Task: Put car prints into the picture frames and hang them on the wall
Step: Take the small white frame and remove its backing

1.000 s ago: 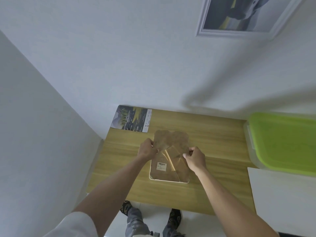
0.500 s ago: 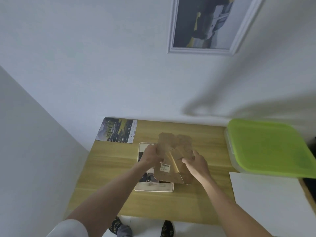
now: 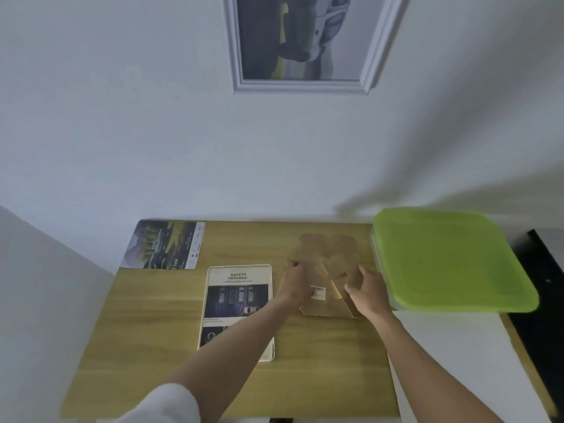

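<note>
Two hands hold a brown frame back over the wooden table (image 3: 320, 361).

The left hand (image 3: 294, 282) and right hand (image 3: 367, 293) are curled tight on the sides of the brown backing board (image 3: 328, 264), which has a small white sticker. Left of the left hand lies a white frame (image 3: 238, 277) with a car print showing "SAFETY". Another car print (image 3: 164, 244) lies farther left.

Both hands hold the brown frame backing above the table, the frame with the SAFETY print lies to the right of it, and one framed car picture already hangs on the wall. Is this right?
Not quite. The head view shows the frame with the SAFETY print lying to the left of the brown frame backing, not the right. The rest holds: left hand and right hand hold the backing above the table, and one framed car picture hangs on the wall.
</note>
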Motion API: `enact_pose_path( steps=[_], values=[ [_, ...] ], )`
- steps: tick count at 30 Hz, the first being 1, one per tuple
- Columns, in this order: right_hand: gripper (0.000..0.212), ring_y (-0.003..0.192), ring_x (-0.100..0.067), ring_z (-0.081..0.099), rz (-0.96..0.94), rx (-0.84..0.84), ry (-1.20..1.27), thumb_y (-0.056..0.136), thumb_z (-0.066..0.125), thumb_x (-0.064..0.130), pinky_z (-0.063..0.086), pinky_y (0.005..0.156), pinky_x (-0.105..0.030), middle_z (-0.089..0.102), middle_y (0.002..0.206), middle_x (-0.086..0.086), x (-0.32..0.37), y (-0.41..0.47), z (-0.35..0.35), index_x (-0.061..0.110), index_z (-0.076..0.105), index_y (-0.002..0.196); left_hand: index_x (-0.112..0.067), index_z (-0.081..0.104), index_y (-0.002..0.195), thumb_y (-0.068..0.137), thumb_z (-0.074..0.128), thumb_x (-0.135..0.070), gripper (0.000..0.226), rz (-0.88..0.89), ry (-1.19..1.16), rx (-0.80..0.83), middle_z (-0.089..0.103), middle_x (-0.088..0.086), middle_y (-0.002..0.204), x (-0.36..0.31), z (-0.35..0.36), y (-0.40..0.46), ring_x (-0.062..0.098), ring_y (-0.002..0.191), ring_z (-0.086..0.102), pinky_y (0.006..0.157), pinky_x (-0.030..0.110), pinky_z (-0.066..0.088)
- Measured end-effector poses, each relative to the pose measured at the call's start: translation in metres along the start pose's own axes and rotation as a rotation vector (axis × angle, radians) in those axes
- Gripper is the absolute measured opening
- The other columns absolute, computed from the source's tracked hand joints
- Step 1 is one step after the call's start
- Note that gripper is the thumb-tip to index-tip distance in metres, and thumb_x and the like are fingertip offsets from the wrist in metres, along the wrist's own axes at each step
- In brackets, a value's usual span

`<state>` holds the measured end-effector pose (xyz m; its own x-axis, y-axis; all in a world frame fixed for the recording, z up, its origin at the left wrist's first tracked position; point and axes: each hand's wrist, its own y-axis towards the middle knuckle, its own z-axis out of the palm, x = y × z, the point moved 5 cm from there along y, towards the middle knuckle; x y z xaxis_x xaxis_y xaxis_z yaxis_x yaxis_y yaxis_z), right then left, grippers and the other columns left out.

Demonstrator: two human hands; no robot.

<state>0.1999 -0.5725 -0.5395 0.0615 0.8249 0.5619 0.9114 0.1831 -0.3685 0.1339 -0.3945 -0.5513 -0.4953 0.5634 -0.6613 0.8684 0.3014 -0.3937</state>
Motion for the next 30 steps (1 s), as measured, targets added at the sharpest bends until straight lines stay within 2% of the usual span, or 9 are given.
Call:
enact_pose_path(
  steps=[2,5,8,12,15,17,21,26,30],
  values=[
    [0.064,0.134,-0.028,0.045,0.016,0.006,-0.022,0.092,0.065,0.020,0.035,0.111,-0.033,0.044,0.143,-0.015,-0.001,0.007,0.000,0.011,0.039,0.149,-0.002,0.047,0.131,0.077,0.070,0.002,0.059,0.001,0.007,0.003,0.034,0.011,0.136,-0.003,0.006,0.010,0.030,0.114,0.052,0.099,0.033,0.049],
    [0.070,0.140,-0.026,0.037,0.002,0.027,-0.053,0.092,0.065,0.027,0.030,0.114,-0.032,0.036,0.149,-0.013,-0.004,0.017,0.008,0.014,0.034,0.153,-0.001,0.047,0.127,0.078,0.074,-0.003,0.056,0.005,0.037,0.020,0.032,0.011,0.135,-0.004,0.015,0.021,0.030,0.117,0.047,0.099,0.034,0.049],
    [0.065,0.138,-0.029,0.037,-0.016,0.038,-0.111,0.090,0.068,0.029,0.032,0.115,-0.034,0.035,0.148,-0.013,-0.009,0.022,0.016,0.014,0.041,0.147,-0.002,0.045,0.128,0.077,0.075,-0.005,0.059,0.031,0.090,0.006,0.032,0.012,0.135,-0.005,0.024,0.026,0.030,0.124,0.038,0.105,0.033,0.042],
    [0.050,0.130,-0.032,0.043,-0.046,-0.019,-0.184,0.088,0.069,0.026,0.039,0.108,-0.035,0.040,0.142,-0.013,-0.012,0.025,0.022,0.013,0.053,0.133,0.001,0.041,0.131,0.079,0.069,0.001,0.059,0.043,0.172,-0.025,0.031,0.013,0.135,-0.009,0.030,0.025,0.031,0.125,0.033,0.103,0.033,0.041],
    [0.051,0.130,-0.033,0.041,-0.049,-0.032,-0.214,0.088,0.069,0.028,0.041,0.107,-0.038,0.039,0.144,-0.014,-0.013,0.026,0.027,0.012,0.054,0.133,0.003,0.042,0.131,0.080,0.068,0.000,0.057,0.036,0.231,-0.013,0.030,0.015,0.135,-0.010,0.032,0.025,0.033,0.125,0.032,0.102,0.037,0.043],
    [0.053,0.132,-0.034,0.038,-0.046,-0.027,-0.246,0.089,0.067,0.029,0.040,0.108,-0.039,0.038,0.146,-0.014,-0.013,0.027,0.028,0.011,0.052,0.136,0.003,0.050,0.125,0.082,0.068,-0.002,0.047,0.037,0.272,0.008,0.026,0.015,0.138,-0.010,0.032,0.025,0.034,0.126,0.031,0.101,0.038,0.046],
    [0.053,0.133,-0.037,0.037,-0.049,-0.024,-0.314,0.092,0.063,0.027,0.038,0.109,-0.040,0.037,0.147,-0.016,-0.011,0.025,0.029,0.009,0.048,0.139,0.001,0.057,0.117,0.084,0.070,-0.014,0.038,0.111,0.339,0.049,0.018,0.017,0.147,-0.009,0.027,0.022,0.037,0.130,0.032,0.103,0.041,0.045],
    [0.049,0.120,-0.037,0.051,-0.315,-0.132,-0.424,0.087,0.069,0.024,0.049,0.096,-0.044,0.054,0.132,-0.018,0.017,-0.003,0.041,0.007,0.055,0.131,-0.010,0.047,0.136,0.090,0.063,-0.026,0.052,0.182,0.264,-0.062,0.022,0.012,0.153,0.011,-0.007,0.002,0.033,0.136,0.034,0.100,0.046,0.046],
    [0.044,0.118,-0.028,0.057,-0.498,-0.049,-0.288,0.091,0.067,0.027,0.052,0.096,-0.039,0.059,0.128,-0.009,0.049,-0.045,0.071,0.013,0.058,0.132,-0.012,0.042,0.142,0.093,0.060,-0.034,0.057,0.143,0.291,-0.197,0.027,0.007,0.156,0.055,-0.047,-0.028,0.026,0.142,0.028,0.111,0.042,0.037]
  ],
)
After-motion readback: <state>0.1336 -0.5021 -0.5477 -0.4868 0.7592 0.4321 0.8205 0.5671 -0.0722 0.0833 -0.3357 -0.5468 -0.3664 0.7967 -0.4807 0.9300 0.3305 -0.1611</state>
